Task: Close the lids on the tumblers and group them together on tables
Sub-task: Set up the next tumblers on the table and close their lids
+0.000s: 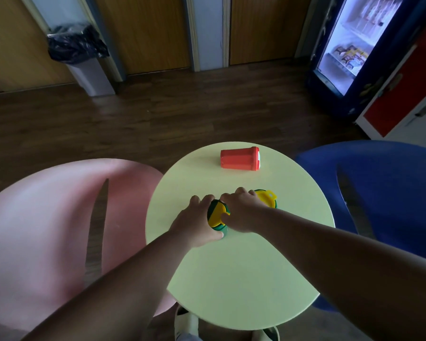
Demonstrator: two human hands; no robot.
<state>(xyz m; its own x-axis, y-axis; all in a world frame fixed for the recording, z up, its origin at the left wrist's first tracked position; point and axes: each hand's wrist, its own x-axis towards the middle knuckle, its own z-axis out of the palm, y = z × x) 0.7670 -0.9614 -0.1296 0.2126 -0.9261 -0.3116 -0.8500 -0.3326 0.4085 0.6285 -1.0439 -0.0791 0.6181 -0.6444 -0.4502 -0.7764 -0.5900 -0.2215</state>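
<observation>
On the round pale-green table stands a green tumbler with a yellow lid. My left hand grips its left side, fingers curled round the body. My right hand rests on its right edge, thumb on the yellow lid. A second green tumbler with a yellow lid stands just behind my right hand, partly hidden by it. A red tumbler lies on its side at the table's far edge, lid end pointing right.
A pink chair stands left of the table and a blue chair right of it. Farther off are a lined waste bin, wooden doors, and a lit drinks fridge. Slippered feet show under the table's near edge.
</observation>
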